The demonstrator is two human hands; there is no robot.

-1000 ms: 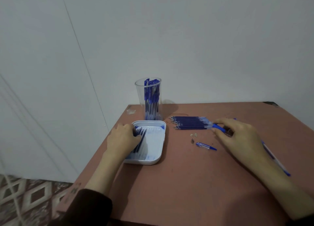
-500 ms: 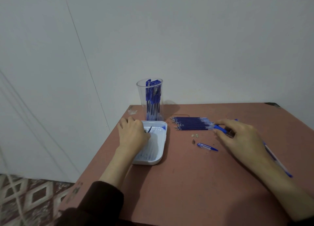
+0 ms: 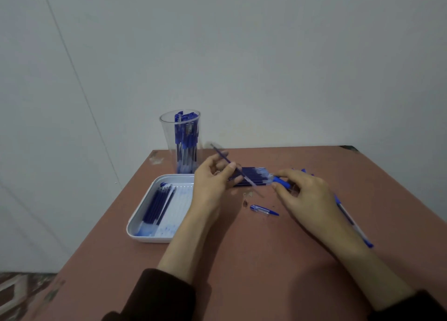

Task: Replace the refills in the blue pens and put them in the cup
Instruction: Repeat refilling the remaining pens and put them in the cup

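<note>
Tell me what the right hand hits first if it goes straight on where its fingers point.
Likely the refill pinched in the left hand, close ahead of the right hand and its pen; depth is unclear.

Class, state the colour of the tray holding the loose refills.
White tray, clearest in the head view.

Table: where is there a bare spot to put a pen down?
Bare table lies between the two forearms at the near edge, and at the far right corner beyond the right hand. It is crowded around the tray, cup, refill row, left hand and loose pen piece.
</note>
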